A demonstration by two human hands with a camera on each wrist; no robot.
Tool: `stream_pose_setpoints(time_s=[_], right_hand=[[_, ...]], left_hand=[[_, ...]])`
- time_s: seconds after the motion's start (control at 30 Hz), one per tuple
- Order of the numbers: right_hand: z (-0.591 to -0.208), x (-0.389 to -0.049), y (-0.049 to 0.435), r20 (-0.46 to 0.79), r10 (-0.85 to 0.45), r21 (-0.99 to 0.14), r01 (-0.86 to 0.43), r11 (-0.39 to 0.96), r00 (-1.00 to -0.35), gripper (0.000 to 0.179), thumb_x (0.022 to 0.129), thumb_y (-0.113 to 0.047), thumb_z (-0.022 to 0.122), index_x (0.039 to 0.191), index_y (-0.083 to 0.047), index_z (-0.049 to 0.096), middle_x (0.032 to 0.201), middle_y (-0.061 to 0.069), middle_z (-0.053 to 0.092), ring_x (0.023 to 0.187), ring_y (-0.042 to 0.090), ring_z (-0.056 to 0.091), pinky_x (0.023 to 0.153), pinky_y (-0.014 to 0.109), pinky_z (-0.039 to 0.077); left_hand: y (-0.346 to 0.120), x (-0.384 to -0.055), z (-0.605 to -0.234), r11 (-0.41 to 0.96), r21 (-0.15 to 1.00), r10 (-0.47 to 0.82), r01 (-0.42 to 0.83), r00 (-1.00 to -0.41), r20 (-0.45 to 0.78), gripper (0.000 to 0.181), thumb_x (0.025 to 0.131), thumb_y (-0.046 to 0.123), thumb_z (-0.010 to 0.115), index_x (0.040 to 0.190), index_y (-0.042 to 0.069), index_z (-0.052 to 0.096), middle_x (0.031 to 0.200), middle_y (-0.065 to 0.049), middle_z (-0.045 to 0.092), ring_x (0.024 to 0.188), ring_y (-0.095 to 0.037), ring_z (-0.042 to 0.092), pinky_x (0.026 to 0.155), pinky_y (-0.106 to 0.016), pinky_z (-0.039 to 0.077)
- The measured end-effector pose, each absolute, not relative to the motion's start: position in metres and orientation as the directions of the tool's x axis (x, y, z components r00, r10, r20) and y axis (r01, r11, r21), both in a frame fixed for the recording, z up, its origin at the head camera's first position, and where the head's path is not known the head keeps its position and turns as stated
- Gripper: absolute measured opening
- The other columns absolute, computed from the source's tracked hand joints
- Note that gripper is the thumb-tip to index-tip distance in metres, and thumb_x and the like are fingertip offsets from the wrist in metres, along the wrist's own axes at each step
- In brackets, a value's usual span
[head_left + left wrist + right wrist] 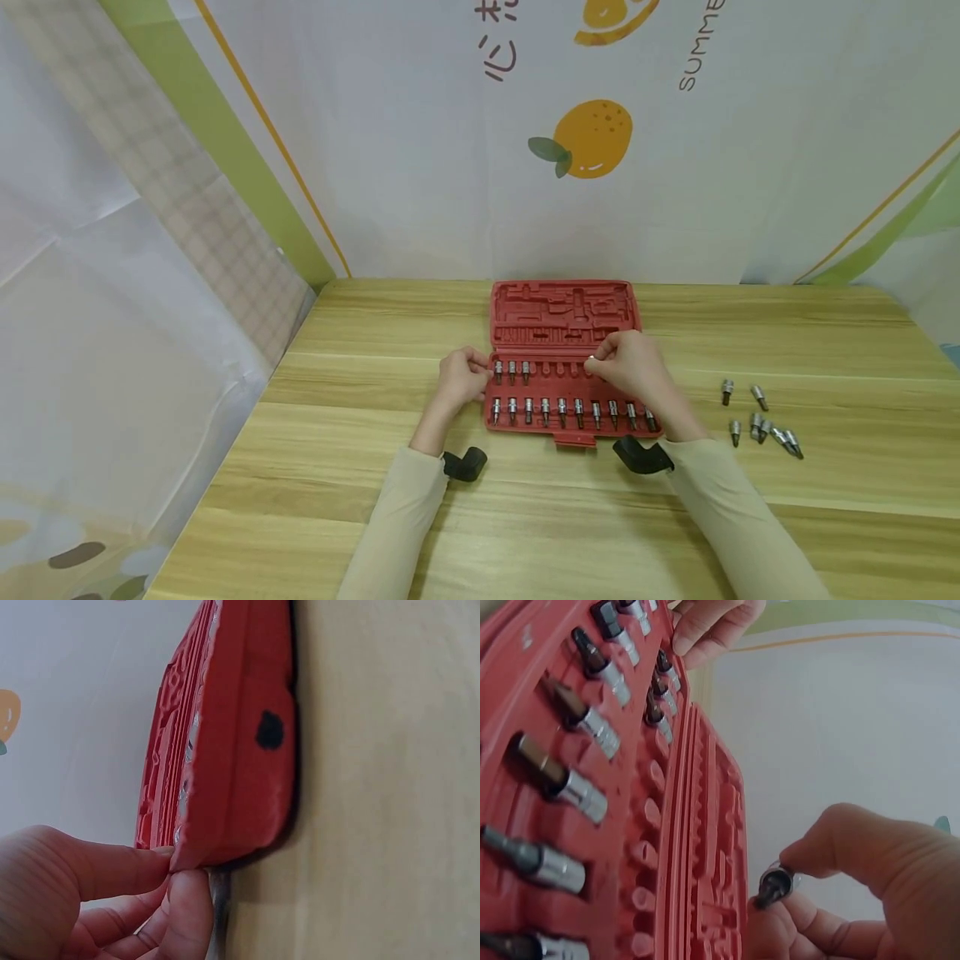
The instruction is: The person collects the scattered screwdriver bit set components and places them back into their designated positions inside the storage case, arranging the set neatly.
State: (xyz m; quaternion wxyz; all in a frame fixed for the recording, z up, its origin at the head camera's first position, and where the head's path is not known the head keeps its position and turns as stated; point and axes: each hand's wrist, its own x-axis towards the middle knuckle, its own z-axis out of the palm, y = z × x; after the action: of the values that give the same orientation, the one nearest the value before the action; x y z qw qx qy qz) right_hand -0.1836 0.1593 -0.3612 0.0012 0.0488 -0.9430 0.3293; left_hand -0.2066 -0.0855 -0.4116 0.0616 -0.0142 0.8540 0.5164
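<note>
An open red plastic case lies on the table with its lid tipped back toward the wall. Several bit sockets fill its front row, and three bit sockets sit at the left of the back row. My left hand pinches the case's left edge between thumb and finger, seen close up in the left wrist view. Above the right part of the back row, my right hand pinches a single bit socket between thumb and fingers; its dark tip shows in the right wrist view.
Several loose bit sockets lie scattered on the wooden table right of the case. A printed white cloth hangs behind the table's far edge. A black wrist mount sits by the right sleeve.
</note>
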Motion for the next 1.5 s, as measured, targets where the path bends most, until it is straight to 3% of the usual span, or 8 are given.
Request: stream_pose_setpoints(time_s=[0.5,0.77,1.03,1.17,1.3,1.5], right_hand=[[-0.363,-0.197,0.138,-0.072,-0.146,-0.659,-0.063,0.75,-0.987,0.013,0.08,-0.015,0.065,0.072,-0.005,0.067,0.057,0.001,0.059,0.046,0.011,0.041,0.047,0.025,0.037],[-0.366,-0.209,0.126,-0.165,-0.178,-0.675,-0.021,0.737,-0.97,0.019,0.083,-0.017,0.065,0.069,-0.005,0.07,0.054,0.002,0.061,0.047,0.012,0.044,0.052,0.025,0.036],[-0.372,-0.223,0.113,-0.266,-0.138,-0.738,0.109,0.666,-0.954,0.022,0.087,-0.019,0.066,0.078,0.0,0.071,0.059,0.006,0.065,0.056,0.017,0.063,0.055,0.03,0.055],[-0.375,-0.227,0.107,-0.281,-0.127,-0.728,0.125,0.674,-0.951,0.026,0.086,-0.019,0.067,0.067,-0.002,0.069,0.057,0.007,0.064,0.055,0.019,0.063,0.056,0.031,0.056],[-0.375,-0.23,0.102,-0.283,-0.12,-0.7,0.12,0.704,-0.952,0.037,0.086,-0.02,0.067,0.053,-0.007,0.058,0.054,0.008,0.062,0.051,0.019,0.061,0.05,0.029,0.054],[-0.378,-0.233,0.096,-0.299,-0.109,-0.679,0.131,0.723,-0.948,0.042,0.086,-0.019,0.068,0.049,-0.009,0.051,0.05,0.008,0.06,0.048,0.017,0.06,0.044,0.025,0.05]], left_hand=[[-0.084,-0.207,-0.412,0.476,0.875,0.015,-0.092,-0.993,-0.113,0.01,0.083,-0.005,0.063,0.092,-0.006,0.061,0.076,-0.011,0.059,0.046,-0.01,0.051,0.045,-0.025,0.054],[-0.085,-0.207,-0.412,0.472,0.877,0.022,-0.087,-0.994,-0.111,0.01,0.084,-0.005,0.063,0.093,-0.005,0.061,0.077,-0.011,0.059,0.047,-0.011,0.052,0.045,-0.025,0.054],[-0.085,-0.207,-0.412,0.468,0.878,0.022,-0.1,-0.992,-0.125,0.011,0.084,-0.006,0.061,0.094,-0.005,0.06,0.079,-0.011,0.061,0.05,-0.013,0.054,0.046,-0.025,0.054],[-0.085,-0.207,-0.412,0.464,0.88,0.032,-0.1,-0.991,-0.129,0.011,0.084,-0.005,0.061,0.095,-0.005,0.06,0.079,-0.011,0.06,0.051,-0.014,0.055,0.046,-0.025,0.054],[-0.085,-0.208,-0.411,0.457,0.884,0.036,-0.098,-0.991,-0.129,0.011,0.085,-0.005,0.062,0.095,-0.005,0.06,0.079,-0.012,0.059,0.051,-0.014,0.054,0.046,-0.025,0.054],[-0.085,-0.208,-0.411,0.455,0.884,0.033,-0.102,-0.991,-0.131,0.011,0.085,-0.005,0.062,0.095,-0.006,0.06,0.078,-0.012,0.059,0.051,-0.013,0.053,0.046,-0.025,0.054]])
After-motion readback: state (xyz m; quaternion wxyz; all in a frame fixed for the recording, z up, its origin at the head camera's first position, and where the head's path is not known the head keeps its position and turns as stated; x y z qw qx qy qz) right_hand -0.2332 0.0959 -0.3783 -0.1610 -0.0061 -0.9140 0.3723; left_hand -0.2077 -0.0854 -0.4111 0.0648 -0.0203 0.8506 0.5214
